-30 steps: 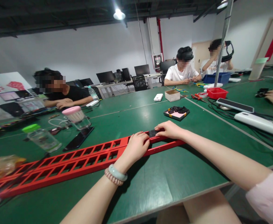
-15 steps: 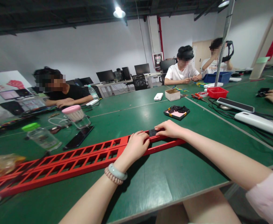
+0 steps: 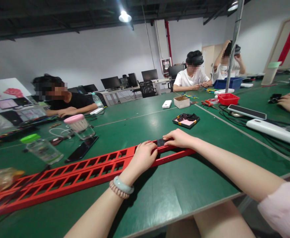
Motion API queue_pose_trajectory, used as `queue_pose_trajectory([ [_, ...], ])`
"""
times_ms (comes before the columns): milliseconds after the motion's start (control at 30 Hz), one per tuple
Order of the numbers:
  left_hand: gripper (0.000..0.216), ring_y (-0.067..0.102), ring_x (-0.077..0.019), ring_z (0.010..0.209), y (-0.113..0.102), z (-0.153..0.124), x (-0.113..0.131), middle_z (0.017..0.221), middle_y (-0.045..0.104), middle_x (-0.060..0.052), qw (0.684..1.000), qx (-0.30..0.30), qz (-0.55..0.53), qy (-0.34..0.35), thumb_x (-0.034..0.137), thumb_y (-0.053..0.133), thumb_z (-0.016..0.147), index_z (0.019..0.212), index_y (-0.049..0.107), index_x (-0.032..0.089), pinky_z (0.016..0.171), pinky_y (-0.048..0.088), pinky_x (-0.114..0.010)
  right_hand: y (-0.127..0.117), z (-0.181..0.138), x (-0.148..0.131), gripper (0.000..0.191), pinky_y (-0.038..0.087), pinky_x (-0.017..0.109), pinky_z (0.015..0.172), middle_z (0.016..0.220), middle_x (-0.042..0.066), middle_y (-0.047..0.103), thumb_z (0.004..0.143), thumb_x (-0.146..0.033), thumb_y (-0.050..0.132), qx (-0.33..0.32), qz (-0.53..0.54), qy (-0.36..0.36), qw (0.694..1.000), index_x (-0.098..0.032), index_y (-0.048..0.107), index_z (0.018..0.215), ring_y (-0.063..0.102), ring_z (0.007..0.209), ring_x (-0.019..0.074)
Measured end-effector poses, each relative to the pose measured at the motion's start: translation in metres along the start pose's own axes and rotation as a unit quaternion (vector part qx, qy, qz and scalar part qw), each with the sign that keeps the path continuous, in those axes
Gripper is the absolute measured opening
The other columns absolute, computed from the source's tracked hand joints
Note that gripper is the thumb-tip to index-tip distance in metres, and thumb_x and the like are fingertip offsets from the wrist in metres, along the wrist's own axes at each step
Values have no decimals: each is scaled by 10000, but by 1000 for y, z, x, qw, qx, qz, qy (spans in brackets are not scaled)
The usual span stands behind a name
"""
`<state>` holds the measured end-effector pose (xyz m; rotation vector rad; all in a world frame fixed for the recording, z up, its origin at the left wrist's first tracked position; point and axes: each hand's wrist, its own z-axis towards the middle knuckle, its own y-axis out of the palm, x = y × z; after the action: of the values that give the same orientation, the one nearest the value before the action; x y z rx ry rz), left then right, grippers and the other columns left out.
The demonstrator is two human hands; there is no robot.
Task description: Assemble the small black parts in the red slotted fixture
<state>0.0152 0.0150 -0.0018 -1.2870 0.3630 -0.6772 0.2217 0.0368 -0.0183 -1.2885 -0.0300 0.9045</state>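
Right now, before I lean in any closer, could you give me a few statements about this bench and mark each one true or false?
1. The left hand rests on the red frame. True.
2. The bracelets are worn on the right arm. False: they are on the left one.
3. The right hand touches a small black block. True.
4. The pink-lined tray sits on the red frame. False: it is on the green table, apart from the frame.
5. The dark phone lies near the green-lidded jar. True.
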Motion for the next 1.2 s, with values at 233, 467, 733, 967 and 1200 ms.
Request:
queue_pose_trajectory([
  [233, 217, 599, -218, 934, -1, -1, 1, 870, 675, -78, 1000, 5, -23, -13, 238, 449, 829, 751, 646, 186, 973, 395, -394, 0, -1, -1, 212, 455, 265, 795, 988, 64, 711, 802, -312, 574, -5, -13, -5, 1000, -201, 721, 908, 644, 928, 219],
  [467, 213, 594, -222, 967, 0, -2, 2, 910, 677, -84, 1000, 3, -26, -17, 237, 456, 830, 775, 655, 187, 983, 388, -401, 1, -1, 0, 269, 454, 289, 860, 1151, 83, 646, 802, -322, 574, -7, -15, 1, 1000, -199, 707, 1002, 613, 1036, 237],
  [733, 212, 598, -222, 956, -1, -1, 2, 883, 679, -78, 1000, -1, -26, -16, 246, 459, 828, 756, 649, 189, 989, 385, -403, 1, -1, 2, 293, 449, 280, 879, 1188, 76, 622, 805, -341, 571, -13, -16, 5, 1000, -204, 698, 1031, 605, 1058, 231],
  [967, 209, 601, -220, 948, 0, -1, 0, 886, 679, -79, 1000, 3, -26, -15, 241, 459, 828, 759, 649, 188, 989, 386, -402, -1, -1, -1, 270, 454, 270, 835, 1118, 71, 666, 806, -334, 563, -10, -20, -6, 1000, -201, 705, 993, 620, 1019, 228],
  [1200, 215, 595, -217, 963, 2, -1, -2, 895, 675, -80, 1000, 4, -13, -7, 236, 448, 838, 771, 646, 185, 992, 379, -397, 0, -1, 0, 262, 456, 281, 815, 1074, 78, 684, 801, -335, 557, -6, -16, -15, 1000, -192, 708, 962, 626, 991, 234],
])
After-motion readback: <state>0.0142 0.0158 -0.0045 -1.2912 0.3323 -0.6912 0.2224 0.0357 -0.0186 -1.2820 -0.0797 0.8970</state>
